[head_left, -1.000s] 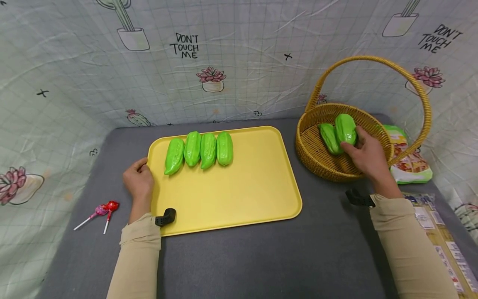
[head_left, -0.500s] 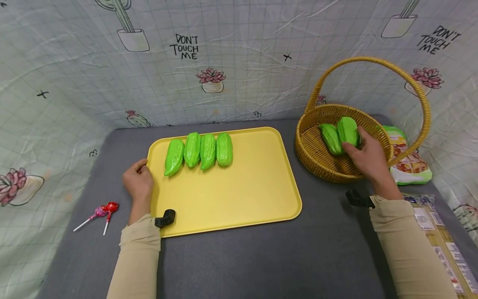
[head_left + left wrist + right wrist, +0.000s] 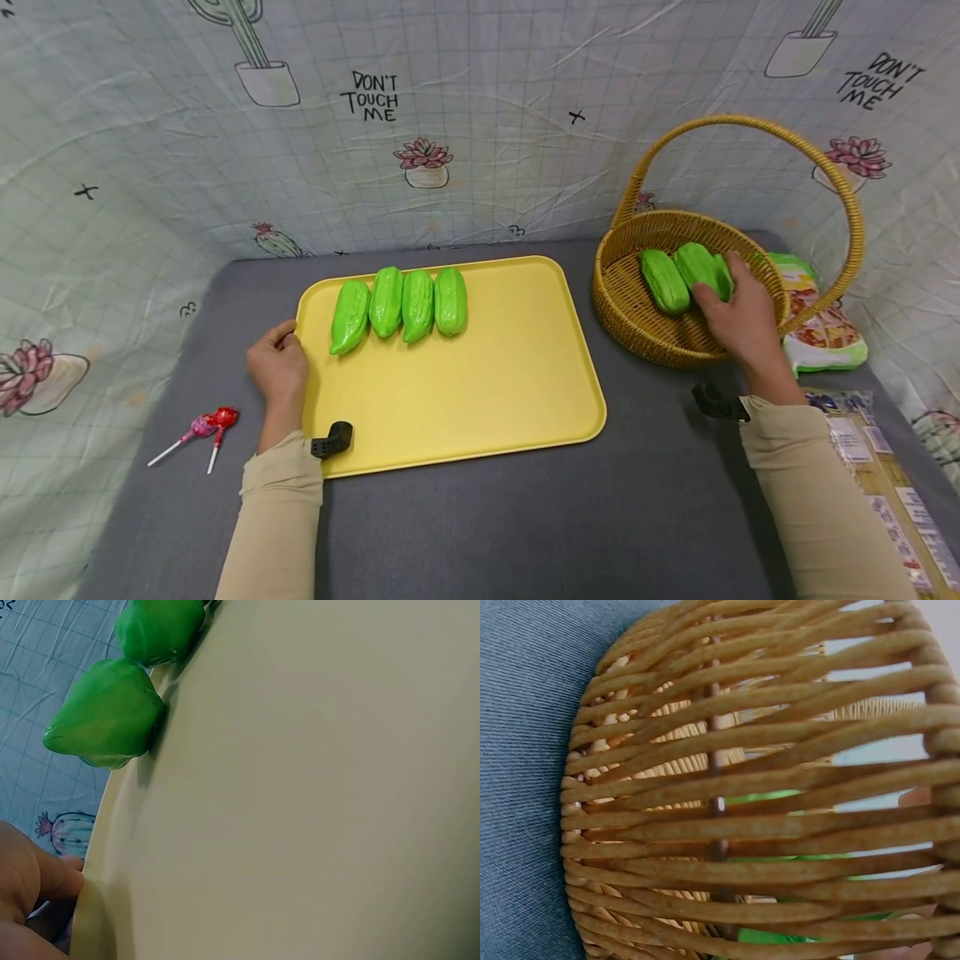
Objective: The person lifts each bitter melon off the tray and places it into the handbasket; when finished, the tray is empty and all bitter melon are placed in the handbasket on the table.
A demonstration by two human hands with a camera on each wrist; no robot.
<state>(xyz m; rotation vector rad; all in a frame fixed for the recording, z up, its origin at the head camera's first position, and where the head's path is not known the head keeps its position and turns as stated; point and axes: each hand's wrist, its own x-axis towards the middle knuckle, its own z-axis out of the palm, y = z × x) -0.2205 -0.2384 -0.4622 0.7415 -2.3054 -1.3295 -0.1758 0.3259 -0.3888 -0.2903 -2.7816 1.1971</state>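
Inside the yellow wicker basket (image 3: 615,312), the right hand (image 3: 746,312) curls its thumb and fingers about ridged green toy vegetables. One green toy vegetable (image 3: 697,265) lies tilted by the thumb, a green part (image 3: 723,279) shows under the fingers, and another vegetable (image 3: 663,282) lies to the left. Whether the green under the fingers is a separate piece, I cannot tell. The left hand (image 3: 277,362) grips the left rim of the yellow tray (image 3: 487,392). Several vegetables (image 3: 417,304) lie in a row at the tray's back left; the left wrist view shows a vegetable (image 3: 109,716) close up.
Two lollipops (image 3: 213,422) lie left of the tray on the grey table (image 3: 487,533). Right of the basket are a colourful packet (image 3: 825,333) and a taped, labelled package (image 3: 873,467). The basket's tall handle (image 3: 855,208) arches above it. A patterned cloth (image 3: 487,125) hangs behind.
The right hand has shifted slightly down in the basket. The vegetable by its thumb has tilted, and more green shows beneath the fingers. The left hand stays on the tray.
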